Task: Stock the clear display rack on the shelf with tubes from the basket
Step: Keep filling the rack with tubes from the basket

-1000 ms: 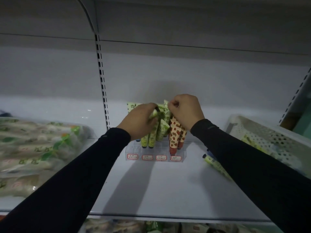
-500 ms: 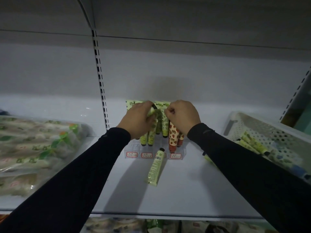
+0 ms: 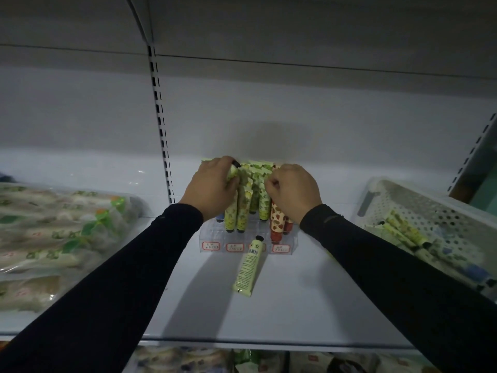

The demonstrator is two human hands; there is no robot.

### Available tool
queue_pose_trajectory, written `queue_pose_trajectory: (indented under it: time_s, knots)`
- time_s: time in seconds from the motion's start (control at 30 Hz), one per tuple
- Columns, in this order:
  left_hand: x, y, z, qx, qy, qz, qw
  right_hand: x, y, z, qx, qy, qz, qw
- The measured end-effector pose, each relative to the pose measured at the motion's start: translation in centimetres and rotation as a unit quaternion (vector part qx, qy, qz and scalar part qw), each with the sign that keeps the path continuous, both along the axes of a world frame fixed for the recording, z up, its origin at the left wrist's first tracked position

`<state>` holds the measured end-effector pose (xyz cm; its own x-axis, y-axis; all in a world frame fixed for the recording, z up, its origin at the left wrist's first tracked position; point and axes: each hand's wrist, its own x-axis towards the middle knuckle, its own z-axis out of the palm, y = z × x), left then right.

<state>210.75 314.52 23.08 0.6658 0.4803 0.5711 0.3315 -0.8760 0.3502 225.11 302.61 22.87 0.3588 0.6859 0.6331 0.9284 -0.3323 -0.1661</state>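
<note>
Left fingers (image 3: 233,181): curled round a pale green tube (image 3: 232,170) held with its black cap up, at the rear left of the rack.
Right fingers (image 3: 270,184): curled tight at the tops of the standing green tubes (image 3: 262,195); whether they pinch one or only steady the row, I cannot tell.
Left hand (image 3: 212,188): over the rack's left columns.
Right hand (image 3: 293,191): over the right columns, above the red strawberry tubes (image 3: 277,223).
Clear display rack (image 3: 243,244): at the back of the shelf (image 3: 290,300), price labels along its front edge; its front row looks open.
Fallen tube (image 3: 248,266): lies flat on the shelf, cap touching or just beside the rack front, long axis running from the rack toward the person, slightly leftward at the near end.
Key relation: the fallen tube sits below and nearer the person than both hands, roughly between them; neither hand looks clearly nearer it.
Basket (image 3: 430,208): white, perforated, at the right of the shelf, more tubes inside.
Left side: bagged goods (image 3: 53,238) in clear wrap.
</note>
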Motion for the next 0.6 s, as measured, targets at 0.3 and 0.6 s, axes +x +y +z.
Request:
queue_pose_trajectory:
  time_s: [0.3, 0.6]
  knots:
    - [-0.2, -0.1, 0.0, 0.001, 0.017, 0.01, 1.0, 0.6, 0.6, 1.1, -0.034, 0.061, -0.006, 0.998]
    - [-0.5, 0.1, -0.2, -0.017, 0.021, 0.004, 1.0, 1.2, 1.6, 1.6, -0.07, 0.114, -0.015, 0.991]
